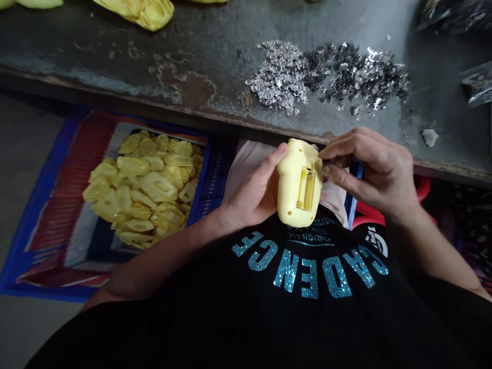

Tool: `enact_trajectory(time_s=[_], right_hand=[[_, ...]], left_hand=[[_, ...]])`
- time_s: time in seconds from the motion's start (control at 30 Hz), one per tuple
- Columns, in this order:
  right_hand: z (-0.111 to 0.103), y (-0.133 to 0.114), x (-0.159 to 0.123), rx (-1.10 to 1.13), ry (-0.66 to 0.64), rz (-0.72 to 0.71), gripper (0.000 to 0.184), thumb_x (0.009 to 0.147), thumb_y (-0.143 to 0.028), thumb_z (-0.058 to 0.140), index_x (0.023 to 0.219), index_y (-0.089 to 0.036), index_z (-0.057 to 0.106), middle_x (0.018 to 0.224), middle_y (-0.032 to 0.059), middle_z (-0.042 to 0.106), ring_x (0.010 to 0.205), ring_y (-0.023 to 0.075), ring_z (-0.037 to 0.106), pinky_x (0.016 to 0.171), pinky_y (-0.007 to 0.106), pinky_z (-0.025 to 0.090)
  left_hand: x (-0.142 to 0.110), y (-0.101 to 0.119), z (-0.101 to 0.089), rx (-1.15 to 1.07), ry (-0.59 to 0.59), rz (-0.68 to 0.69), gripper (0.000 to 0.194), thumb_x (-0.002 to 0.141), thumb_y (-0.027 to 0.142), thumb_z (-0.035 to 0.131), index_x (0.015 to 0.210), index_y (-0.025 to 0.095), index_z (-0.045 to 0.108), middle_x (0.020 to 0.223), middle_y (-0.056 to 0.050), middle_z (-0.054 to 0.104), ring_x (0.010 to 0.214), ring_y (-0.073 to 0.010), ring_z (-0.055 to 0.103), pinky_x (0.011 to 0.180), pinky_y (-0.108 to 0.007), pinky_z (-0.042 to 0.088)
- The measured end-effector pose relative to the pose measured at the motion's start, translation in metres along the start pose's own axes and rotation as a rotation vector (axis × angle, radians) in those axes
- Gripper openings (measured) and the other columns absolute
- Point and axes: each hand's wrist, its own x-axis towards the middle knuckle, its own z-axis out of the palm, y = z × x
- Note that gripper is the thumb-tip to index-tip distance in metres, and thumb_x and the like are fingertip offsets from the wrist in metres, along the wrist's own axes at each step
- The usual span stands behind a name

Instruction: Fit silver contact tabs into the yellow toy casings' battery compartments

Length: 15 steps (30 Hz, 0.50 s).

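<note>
A yellow plastic casing (300,183) was held at lower centre of the frame, just under the bench edge, with an open battery compartment (306,189) facing up and metal contacts visible inside. It was cradled in the left hand (249,187), with the palm and fingers wrapped behind and the thumb laid over the upper left side. The right hand (369,171) was kept narrow at the casing's right side, with its fingertips (326,174) at the casing's edge; what was pinched there could not be told.

The casing's top and the right knuckles were close below the front edge of a rusty metal bench (165,102), so little room was left above them. A pale pink cloth (246,169) was seen under the hands. A blue plastic crate (203,174) of yellow moulded pieces (144,187) was placed at left, on a striped woven mat (69,205).

A pile of silver metal bits (326,77) was spread on the bench at upper right. A black shirt (230,328) was seen at bottom, with "CADENCE" in teal sequins and "ORIGINAL" above it, both upside down. A small white logo (377,241) could not be read.
</note>
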Motion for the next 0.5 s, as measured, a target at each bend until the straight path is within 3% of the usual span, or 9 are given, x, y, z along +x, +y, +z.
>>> enact_trajectory(time_s=[0.17,0.23,0.37,0.5], right_hand=[[0.004,0.021,-0.001,0.145,-0.086,0.161,0.042,0.11,-0.062,0.085,0.138,-0.031,0.081,0.125,0.0091,0.083,0.102,0.0269,0.079,0.073,0.039,0.068],[0.005,0.021,-0.001,0.153,-0.075,0.171,0.041,0.111,-0.063,0.084,0.136,-0.031,0.082,0.124,0.0097,0.083,0.103,0.0274,0.079,0.075,0.041,0.069],[0.005,0.01,-0.003,0.039,0.023,0.072,0.019,0.117,-0.048,0.077,0.116,-0.032,0.087,0.114,0.0081,0.083,0.103,0.0284,0.078,0.085,0.048,0.069],[0.009,0.003,-0.011,-0.196,0.09,-0.181,0.014,0.115,-0.027,0.079,0.127,-0.029,0.086,0.118,0.0077,0.085,0.101,0.0278,0.077,0.087,0.049,0.065]], left_hand=[[-0.001,-0.002,0.004,-0.022,0.029,0.053,0.066,0.116,0.062,0.07,0.161,0.014,0.075,0.147,-0.014,0.09,0.146,-0.0459,0.081,0.119,-0.053,0.069],[-0.002,-0.002,0.005,-0.009,0.029,0.053,0.065,0.116,0.06,0.07,0.161,0.013,0.076,0.147,-0.015,0.089,0.144,-0.0456,0.082,0.118,-0.052,0.07],[-0.001,-0.003,0.005,0.01,0.005,0.06,0.064,0.116,0.06,0.068,0.161,0.014,0.076,0.149,-0.013,0.089,0.147,-0.0442,0.081,0.118,-0.05,0.07],[0.001,-0.004,0.009,-0.001,0.031,0.127,0.065,0.117,0.06,0.063,0.164,0.017,0.075,0.146,-0.01,0.09,0.153,-0.0433,0.077,0.123,-0.051,0.067]])
